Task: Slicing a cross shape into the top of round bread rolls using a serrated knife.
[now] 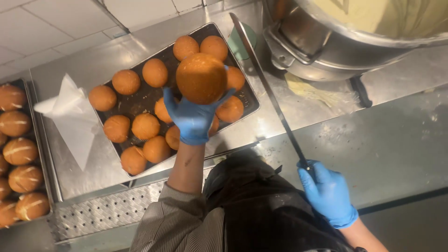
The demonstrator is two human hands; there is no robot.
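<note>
My left hand (193, 119), in a blue glove, holds a round golden-brown bun (201, 78) lifted above a dark baking tray (133, 105). Several more buns (145, 126) lie loose on that tray. My right hand (329, 193), also in a blue glove, grips the handle of a long thin knife (268, 86). Its blade runs up and left past the tray's right edge, ending near a pale green cup (242, 42).
A second tray (28, 91) at the far left holds several split, cream-filled buns (21, 150). A white piping bag (74, 116) lies between the trays on the steel counter (396, 140). A big steel mixing bowl (354, 37) with pale batter stands at the top right.
</note>
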